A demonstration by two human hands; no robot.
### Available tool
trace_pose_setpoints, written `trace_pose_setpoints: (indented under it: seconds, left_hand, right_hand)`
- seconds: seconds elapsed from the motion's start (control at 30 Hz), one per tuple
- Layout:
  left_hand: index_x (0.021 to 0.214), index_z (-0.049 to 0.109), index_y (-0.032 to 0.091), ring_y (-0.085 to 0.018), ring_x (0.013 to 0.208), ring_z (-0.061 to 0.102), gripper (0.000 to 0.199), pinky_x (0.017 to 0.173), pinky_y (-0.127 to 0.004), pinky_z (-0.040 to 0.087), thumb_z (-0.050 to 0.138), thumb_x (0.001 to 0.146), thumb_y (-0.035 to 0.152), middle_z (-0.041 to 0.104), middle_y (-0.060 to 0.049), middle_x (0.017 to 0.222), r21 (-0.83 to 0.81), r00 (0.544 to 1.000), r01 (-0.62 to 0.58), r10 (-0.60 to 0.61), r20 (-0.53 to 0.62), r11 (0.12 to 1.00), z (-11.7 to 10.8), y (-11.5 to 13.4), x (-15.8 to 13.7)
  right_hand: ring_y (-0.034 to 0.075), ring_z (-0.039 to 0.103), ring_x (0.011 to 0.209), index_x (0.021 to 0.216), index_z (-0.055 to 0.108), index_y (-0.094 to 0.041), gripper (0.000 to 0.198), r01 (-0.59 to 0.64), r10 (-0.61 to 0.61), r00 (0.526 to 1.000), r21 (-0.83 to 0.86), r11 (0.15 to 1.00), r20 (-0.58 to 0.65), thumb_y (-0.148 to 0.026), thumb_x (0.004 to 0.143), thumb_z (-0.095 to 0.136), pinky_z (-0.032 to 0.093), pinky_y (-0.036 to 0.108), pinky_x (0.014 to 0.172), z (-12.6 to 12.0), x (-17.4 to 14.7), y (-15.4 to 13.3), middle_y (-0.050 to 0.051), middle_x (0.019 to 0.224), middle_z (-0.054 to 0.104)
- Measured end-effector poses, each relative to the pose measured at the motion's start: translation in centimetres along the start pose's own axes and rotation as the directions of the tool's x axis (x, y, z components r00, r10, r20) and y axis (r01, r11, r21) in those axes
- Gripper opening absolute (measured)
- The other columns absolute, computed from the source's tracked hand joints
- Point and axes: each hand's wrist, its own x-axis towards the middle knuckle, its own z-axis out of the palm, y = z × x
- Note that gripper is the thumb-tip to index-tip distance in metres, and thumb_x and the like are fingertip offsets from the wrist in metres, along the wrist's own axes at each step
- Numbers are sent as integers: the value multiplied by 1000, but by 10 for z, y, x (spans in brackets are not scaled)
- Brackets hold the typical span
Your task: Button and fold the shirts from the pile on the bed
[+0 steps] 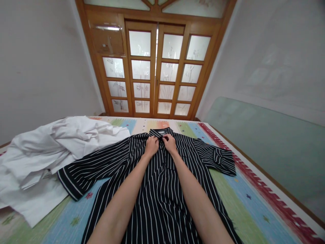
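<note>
A black shirt with white stripes (154, 189) lies spread front side up, its collar (155, 133) pointing away from me. My left hand (152, 145) pinches the front edge just below the collar. Close beside it, my right hand (169, 143) grips the other side of the neck opening with thumb and fingers together. Whether a button sits between the fingers is too small to make out. One sleeve (99, 164) stretches out to the left, while the right sleeve (218, 157) has its end folded or rolled.
Heaped white cloth (63, 142) lies on the left, partly under the left sleeve. Beneath everything is a colourful patterned bed cover (228, 193). A pale green headboard-like panel (266, 135) runs along the right wall. Wooden doors with glass panes (156, 67) stand beyond the bed.
</note>
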Motion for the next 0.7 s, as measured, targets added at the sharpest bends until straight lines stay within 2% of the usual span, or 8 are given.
trace_pose_setpoints:
  seconds: [0.23, 0.37, 0.5, 0.57, 0.7]
  left_hand:
    - [89, 72, 16, -19, 87, 67, 13, 86, -33, 52, 60, 87, 17, 71, -8, 92, -280, 995, -29, 1, -101, 960, 15, -4, 16]
    - [85, 71, 15, -20, 83, 67, 10, 82, -34, 52, 61, 86, 17, 71, -8, 87, -301, 992, -12, -27, -125, 954, 17, -5, 20]
    - [83, 69, 14, -22, 85, 66, 14, 84, -35, 51, 56, 88, 17, 71, -10, 87, -294, 971, 61, -125, -204, 954, 18, -7, 25]
    - [84, 69, 15, -22, 85, 67, 14, 83, -35, 51, 56, 88, 18, 71, -10, 87, -320, 964, 74, -149, -218, 945, 19, -8, 26]
    - [85, 69, 16, -20, 84, 67, 11, 83, -33, 51, 58, 87, 18, 72, -7, 88, -393, 976, 31, -114, -188, 919, 17, -6, 25]
  right_hand:
    - [22, 63, 83, 78, 65, -21, 10, 16, -16, 1000, 22, 1000, 1, -17, 78, 56, 50, 36, 80, 1, -1, 2, 6, 85, 68]
    - [20, 64, 80, 83, 63, -22, 10, -23, 26, 999, 85, 996, -34, -18, 77, 56, 52, 35, 78, 1, -1, 3, 4, 84, 68]
    - [18, 63, 69, 95, 58, -21, 27, -154, 184, 975, 221, 963, -124, -25, 70, 66, 53, 32, 69, 1, -1, 4, 0, 76, 67]
    - [18, 62, 66, 90, 60, -21, 28, -178, 215, 970, 275, 945, -110, -30, 66, 71, 52, 32, 67, 0, -1, 4, 1, 74, 67]
    - [19, 63, 66, 79, 66, -20, 21, -161, 182, 983, 312, 936, -39, -35, 65, 70, 53, 34, 67, -1, 1, 2, 3, 73, 70]
